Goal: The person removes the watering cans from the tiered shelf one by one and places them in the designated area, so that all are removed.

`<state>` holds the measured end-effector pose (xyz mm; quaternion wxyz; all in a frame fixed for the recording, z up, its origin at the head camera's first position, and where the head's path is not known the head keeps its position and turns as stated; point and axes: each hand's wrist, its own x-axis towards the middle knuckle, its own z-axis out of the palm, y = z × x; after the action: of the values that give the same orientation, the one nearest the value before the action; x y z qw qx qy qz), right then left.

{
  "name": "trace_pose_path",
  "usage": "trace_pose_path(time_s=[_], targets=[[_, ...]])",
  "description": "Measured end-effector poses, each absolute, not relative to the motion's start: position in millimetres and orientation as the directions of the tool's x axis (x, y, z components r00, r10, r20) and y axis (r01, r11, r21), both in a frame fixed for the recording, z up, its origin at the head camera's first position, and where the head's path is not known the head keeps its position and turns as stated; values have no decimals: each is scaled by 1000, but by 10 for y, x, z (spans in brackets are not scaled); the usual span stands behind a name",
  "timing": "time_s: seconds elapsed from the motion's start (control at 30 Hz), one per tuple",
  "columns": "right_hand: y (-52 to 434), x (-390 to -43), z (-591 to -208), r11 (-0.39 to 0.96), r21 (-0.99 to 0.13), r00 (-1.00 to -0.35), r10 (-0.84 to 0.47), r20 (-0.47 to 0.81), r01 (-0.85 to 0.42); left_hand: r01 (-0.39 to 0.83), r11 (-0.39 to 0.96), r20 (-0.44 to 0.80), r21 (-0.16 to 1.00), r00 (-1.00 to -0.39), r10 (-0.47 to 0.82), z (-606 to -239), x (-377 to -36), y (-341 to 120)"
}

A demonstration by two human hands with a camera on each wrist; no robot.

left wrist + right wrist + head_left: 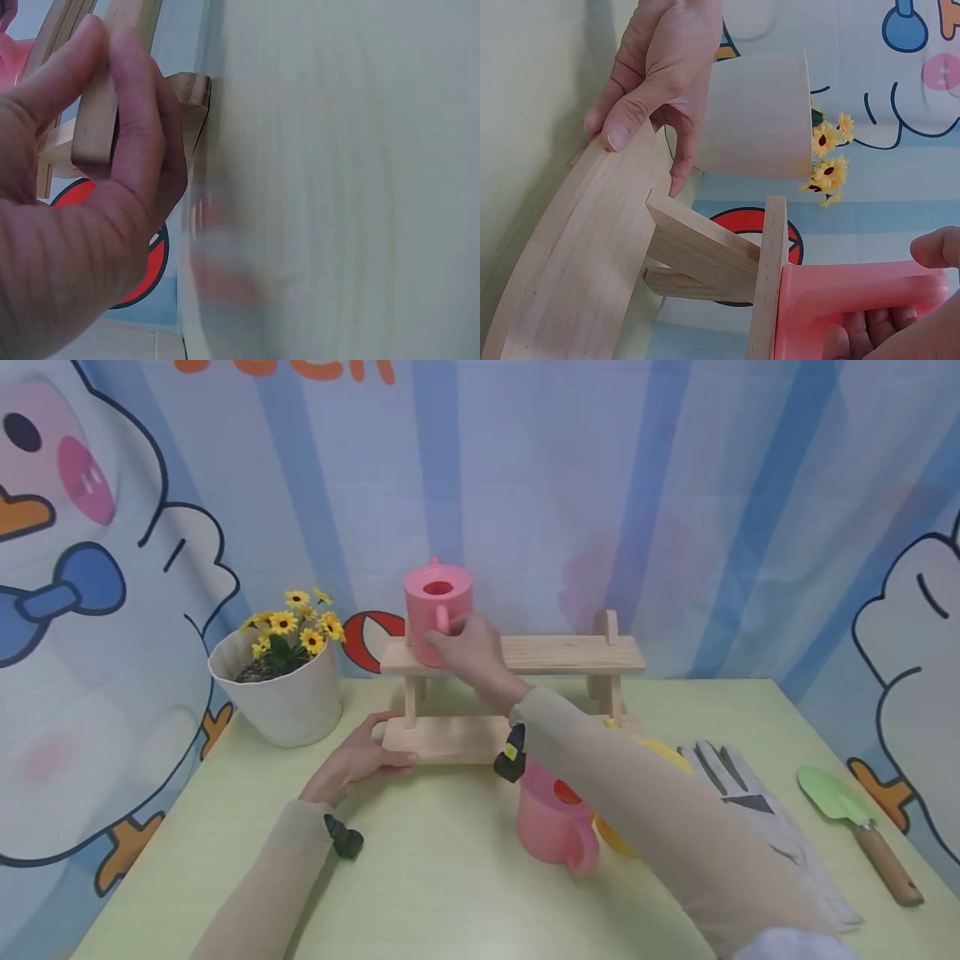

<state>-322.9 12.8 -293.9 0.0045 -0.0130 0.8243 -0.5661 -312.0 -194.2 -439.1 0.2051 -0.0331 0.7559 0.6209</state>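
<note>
On the left end of the wooden stand's upper shelf [558, 653] sits a small pink watering can [417, 610], upright, with a round hole in its top. My right hand [472, 652] grips its handle; in the right wrist view the fingers [881, 326] curl through the handle loop. My left hand [360, 758] holds the left end of the lower shelf [450, 739], thumb on one face and fingers on the other. A second pink watering can [547, 822] stands on the table in front of the stand, partly behind my right forearm. A yellow item [617, 837] beside it is mostly hidden.
A white pot [277, 710] with yellow flowers [300, 622] stands left of the stand. Grey-white gloves [772, 827] and a green trowel [843, 797] with a wooden handle lie at the right. A patterned cloth [510, 485] hangs behind the table.
</note>
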Motion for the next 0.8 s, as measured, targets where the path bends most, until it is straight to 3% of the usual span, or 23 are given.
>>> trace_pose_path(time_s=[0.8], targets=[[89,-3276,-2969,144,-989,-995,-98,1,-15,-304,195,-344,932,-912,225,-4387,-3118,-1953]])
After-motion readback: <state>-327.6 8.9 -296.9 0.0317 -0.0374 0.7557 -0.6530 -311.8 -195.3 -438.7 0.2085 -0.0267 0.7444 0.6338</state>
